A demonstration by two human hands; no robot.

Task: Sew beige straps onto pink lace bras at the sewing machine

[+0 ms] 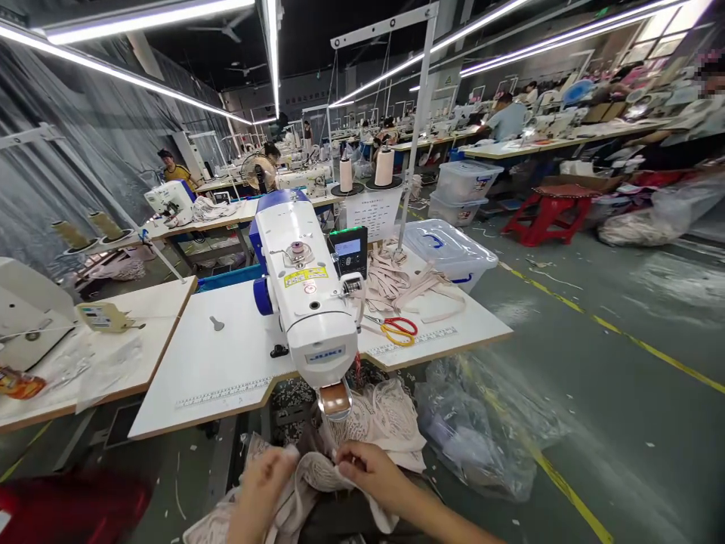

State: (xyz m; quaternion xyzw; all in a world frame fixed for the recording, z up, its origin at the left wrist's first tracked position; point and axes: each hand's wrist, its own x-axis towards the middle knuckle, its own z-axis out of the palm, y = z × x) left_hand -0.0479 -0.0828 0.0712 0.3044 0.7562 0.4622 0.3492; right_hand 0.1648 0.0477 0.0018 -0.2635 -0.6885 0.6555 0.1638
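My right hand [371, 470] pinches the edge of a beige lace garment piece [320, 474] over my lap. Left of it, my left hand [265, 477] is closed and a bit blurred, with a small pale spot at its fingertips; what it grips I cannot make out. More beige lace pieces [390, 423] are heaped just beyond my hands, under the head of a white JUKI sewing machine [317, 332]. The needle area is hidden behind the machine's front.
Red-and-yellow-handled scissors [401, 331] and beige strips [390, 279] lie on the white table [220, 363], right of the machine. A clear plastic bag [481, 438] rests on the floor. A lidded bin [453, 249] and a red stool [547, 215] stand farther right.
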